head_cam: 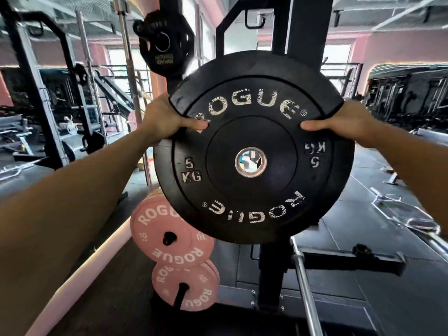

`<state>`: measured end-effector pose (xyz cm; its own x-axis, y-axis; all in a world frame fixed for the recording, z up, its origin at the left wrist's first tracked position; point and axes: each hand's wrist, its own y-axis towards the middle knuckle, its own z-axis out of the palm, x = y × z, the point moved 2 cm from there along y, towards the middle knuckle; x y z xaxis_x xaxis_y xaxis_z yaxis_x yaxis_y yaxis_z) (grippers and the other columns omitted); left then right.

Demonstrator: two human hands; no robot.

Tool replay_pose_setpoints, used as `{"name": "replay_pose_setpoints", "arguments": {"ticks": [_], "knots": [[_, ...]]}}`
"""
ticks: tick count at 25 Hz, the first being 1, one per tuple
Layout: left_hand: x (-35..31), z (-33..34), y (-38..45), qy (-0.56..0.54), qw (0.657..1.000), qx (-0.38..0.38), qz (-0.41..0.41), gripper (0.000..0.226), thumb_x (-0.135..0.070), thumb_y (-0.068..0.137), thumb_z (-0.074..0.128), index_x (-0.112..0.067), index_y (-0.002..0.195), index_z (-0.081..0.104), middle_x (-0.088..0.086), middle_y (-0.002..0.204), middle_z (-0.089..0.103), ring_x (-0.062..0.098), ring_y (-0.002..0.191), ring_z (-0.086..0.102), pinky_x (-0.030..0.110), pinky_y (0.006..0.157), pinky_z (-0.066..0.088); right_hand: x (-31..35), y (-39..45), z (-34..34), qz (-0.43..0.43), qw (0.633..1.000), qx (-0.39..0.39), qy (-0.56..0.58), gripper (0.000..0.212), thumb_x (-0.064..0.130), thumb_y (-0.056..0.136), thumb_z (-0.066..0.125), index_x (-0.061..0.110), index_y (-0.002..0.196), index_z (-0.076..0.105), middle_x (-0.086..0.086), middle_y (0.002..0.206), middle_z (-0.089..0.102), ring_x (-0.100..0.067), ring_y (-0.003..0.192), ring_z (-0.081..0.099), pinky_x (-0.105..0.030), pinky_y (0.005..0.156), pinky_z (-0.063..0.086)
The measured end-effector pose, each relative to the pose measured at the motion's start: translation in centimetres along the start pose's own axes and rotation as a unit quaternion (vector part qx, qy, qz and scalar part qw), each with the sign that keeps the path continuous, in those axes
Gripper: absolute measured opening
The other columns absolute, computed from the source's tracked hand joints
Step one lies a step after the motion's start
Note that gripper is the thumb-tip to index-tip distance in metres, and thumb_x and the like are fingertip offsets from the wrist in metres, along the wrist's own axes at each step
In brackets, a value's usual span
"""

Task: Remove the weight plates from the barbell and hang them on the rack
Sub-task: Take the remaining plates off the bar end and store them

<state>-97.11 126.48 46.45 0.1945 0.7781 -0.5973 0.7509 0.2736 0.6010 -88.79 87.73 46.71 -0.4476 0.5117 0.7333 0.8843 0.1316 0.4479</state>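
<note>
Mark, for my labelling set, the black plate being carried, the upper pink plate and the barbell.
black plate [252, 132], head view, on its inner face above the hub.
upper pink plate [155, 238], head view, on its face.
barbell [306, 287], head view, on its steel shaft.

Left hand [162, 117] and right hand [339, 122] grip black plate [254, 190] before rack [303, 25].

Gym: steel racks [305, 32], pink plates [169, 236], rubber floor [363, 214].

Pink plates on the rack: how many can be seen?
2 clearly: an upper pink plate hangs on a peg lower left of the held black plate, and a lower pink plate beneath it. Edges behind each suggest more stacked, partly hidden.
</note>
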Motion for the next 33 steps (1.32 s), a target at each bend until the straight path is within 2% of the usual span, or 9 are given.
{"name": "replay_pose_setpoints", "arguments": {"ticks": [6,10,14,17,20,23,26,29,33], "knots": [[-8.6,1.6,-6.0,-0.048,0.999,0.001,0.014,0.078,-0.064,0.028,0.092,-0.031,0.096,0.072,-0.022,0.087,0.072,-0.009,0.083,0.064,0.009,0.066,0.046,-1.7,-6.4,-9.1,0.004,1.0,-0.02,-0.001,0.059,0.063,0.025,0.09,0.047,0.08,0.072,0.036,0.075,0.067,0.02,0.066,0.061,-0.006,0.056,0.046],[-12.8,2.3,-11.6,-0.073,0.997,0.003,0.002,0.093,-0.064,0.024,0.093,-0.027,0.106,0.07,-0.015,0.1,0.074,0.005,0.097,0.067,0.027,0.087,0.054,-2.9,-11.9,-14.0,0.008,0.999,-0.031,0.013,0.066,0.061,0.021,0.092,0.047,0.082,0.073,0.027,0.082,0.072,0.01,0.073,0.068,-0.018,0.071,0.049],[-16.8,3.0,-17.1,-0.062,0.998,0.012,-0.008,0.099,-0.07,0.022,0.09,-0.022,0.106,0.069,-0.011,0.098,0.073,0.009,0.094,0.067,0.022,0.073,0.053,-4.0,-17.2,-18.3,0.013,0.999,-0.035,-0.017,0.067,0.067,0.018,0.087,0.046,0.08,0.071,0.034,0.075,0.067,0.02,0.068,0.06,-0.012,0.065,0.045],[-18.6,4.5,-19.0,-0.078,0.996,0.01,-0.031,0.1,-0.066,0.022,0.092,-0.019,0.106,0.065,-0.009,0.099,0.072,0.013,0.095,0.066,0.025,0.072,0.052,-5.5,-18.7,-20.5,0.018,0.999,-0.025,-0.025,0.085,0.066,0.023,0.089,0.037,0.101,0.073,0.021,0.096,0.072,0.002,0.09,0.067,-0.023,0.083,0.051],[-20.2,7.2,-19.3,-0.069,0.997,0.015,-0.043,0.101,-0.065,0.023,0.093,-0.02,0.109,0.063,-0.009,0.102,0.07,0.01,0.095,0.064,0.015,0.065,0.045,-8.1,-18.2,-22.2,0.026,0.999,-0.021,-0.02,0.085,0.067,0.021,0.089,0.036,0.099,0.074,0.02,0.094,0.073,-0.001,0.09,0.068,-0.024,0.082,0.052],[-20.4,11.0,-18.0,-0.071,0.996,0.021,-0.053,0.099,-0.062,0.027,0.094,-0.02,0.111,0.065,-0.007,0.105,0.07,0.012,0.1,0.064,0.017,0.073,0.047,-11.0,-16.2,-22.6,0.038,0.999,-0.004,-0.018,0.069,0.066,0.022,0.089,0.047,0.086,0.073,0.027,0.084,0.072,0.009,0.078,0.068,-0.019,0.072,0.05],[-19.7,15.4,-17.1,-0.057,0.996,0.023,-0.058,0.091,-0.059,0.033,0.094,-0.02,0.11,0.066,-0.01,0.101,0.07,0.009,0.097,0.064,0.01,0.066,0.043,-14.7,-14.2,-22.6,0.037,0.999,-0.006,-0.019,0.058,0.065,0.024,0.09,0.056,0.078,0.07,0.034,0.076,0.069,0.019,0.066,0.062,-0.015,0.065,0.045],[-18.1,19.6,-18.3,-0.07,0.996,0.039,-0.048,0.08,-0.054,0.037,0.096,-0.022,0.106,0.071,-0.01,0.099,0.074,0.007,0.095,0.067,0.011,0.069,0.046,-19.5,-13.9,-21.2,0.028,0.999,-0.008,-0.021,0.057,0.067,0.024,0.089,0.057,0.077,0.069,0.036,0.074,0.067,0.022,0.065,0.06,-0.013,0.063,0.043],[-14.5,24.3,-22.6,-0.076,0.995,0.046,-0.042,0.068,-0.048,0.038,0.098,-0.023,0.097,0.074,-0.015,0.086,0.075,-0.008,0.075,0.067,0.003,0.054,0.043,-26.3,-16.2,-17.9,0.044,0.999,0.001,-0.019,0.066,0.069,0.02,0.088,0.049,0.081,0.071,0.03,0.079,0.07,0.014,0.072,0.064,-0.017,0.067,0.047]]}}
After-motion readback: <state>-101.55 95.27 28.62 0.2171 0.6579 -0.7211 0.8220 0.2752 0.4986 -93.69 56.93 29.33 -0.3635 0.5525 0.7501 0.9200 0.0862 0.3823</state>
